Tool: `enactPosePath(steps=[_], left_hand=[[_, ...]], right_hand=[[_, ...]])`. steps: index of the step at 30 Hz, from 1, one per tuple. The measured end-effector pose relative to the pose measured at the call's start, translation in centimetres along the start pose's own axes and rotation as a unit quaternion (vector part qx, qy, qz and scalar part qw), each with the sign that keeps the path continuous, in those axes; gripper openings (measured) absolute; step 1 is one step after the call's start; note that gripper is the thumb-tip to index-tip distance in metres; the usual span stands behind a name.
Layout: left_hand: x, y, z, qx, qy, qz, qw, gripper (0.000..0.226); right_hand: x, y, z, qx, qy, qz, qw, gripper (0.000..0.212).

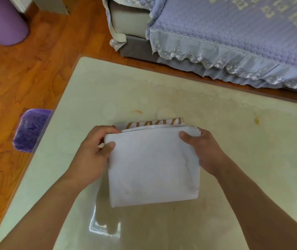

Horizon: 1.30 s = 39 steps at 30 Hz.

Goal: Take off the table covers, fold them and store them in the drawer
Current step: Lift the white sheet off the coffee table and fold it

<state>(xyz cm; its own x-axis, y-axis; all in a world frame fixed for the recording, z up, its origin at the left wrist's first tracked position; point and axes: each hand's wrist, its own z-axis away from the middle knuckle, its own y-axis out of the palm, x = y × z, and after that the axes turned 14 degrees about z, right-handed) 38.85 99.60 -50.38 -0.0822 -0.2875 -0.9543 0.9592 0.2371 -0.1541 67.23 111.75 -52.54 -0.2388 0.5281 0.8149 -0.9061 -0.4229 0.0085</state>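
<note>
Centrally, left hand [91, 154] and right hand [202, 150] pinch folded white table cover [153, 168] above table [234, 141]; purple bin [30, 130] at nine o'clock, contents unclear.

Orange-brown wood-grain floor [27, 73] fills the left side, w/ a glossy cream table top [216, 123] over it, showing a few yellowish stains & bright light reflections near its front edge. Top right: sofa [131, 22] in grey/beige w/ a quilted lavender cover [234, 33], lace-trimmed frill hanging along its edge. Purple bin [30, 130] sits just beside the table's left edge; purple rounded thing [1, 20] top left, pale cabinet base [54, 4] near it.
</note>
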Motion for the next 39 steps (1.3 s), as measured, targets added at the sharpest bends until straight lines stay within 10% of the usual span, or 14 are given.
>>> enactPosePath(steps=[4,9,17,25,39], left_hand=[[-1.3,0.2,-1.1,0.068,0.016,-0.194,0.979,0.063],[-1.7,0.1,0.8,0.103,-0.013,-0.135,0.985,0.074],[-3.5,0.2,3.6,-0.009,-0.008,-0.328,0.944,0.021],[-6.6,-2.5,7.5,0.245,0.060,-0.194,0.948,0.012],[0.1,3.1,1.2,-0.097,-0.095,0.113,0.984,0.025]], right_hand=[[0.9,-0.7,0.8,0.020,-0.011,0.027,0.999,0.030],[1.3,-0.9,2.1,0.076,-0.004,0.031,0.997,0.037],[1.2,-0.9,5.3,0.036,-0.029,0.021,0.999,0.023],[1.3,-0.6,4.8,-0.032,-0.045,0.074,0.996,0.028],[0.3,0.5,4.1,-0.008,-0.003,0.069,0.998,0.025]])
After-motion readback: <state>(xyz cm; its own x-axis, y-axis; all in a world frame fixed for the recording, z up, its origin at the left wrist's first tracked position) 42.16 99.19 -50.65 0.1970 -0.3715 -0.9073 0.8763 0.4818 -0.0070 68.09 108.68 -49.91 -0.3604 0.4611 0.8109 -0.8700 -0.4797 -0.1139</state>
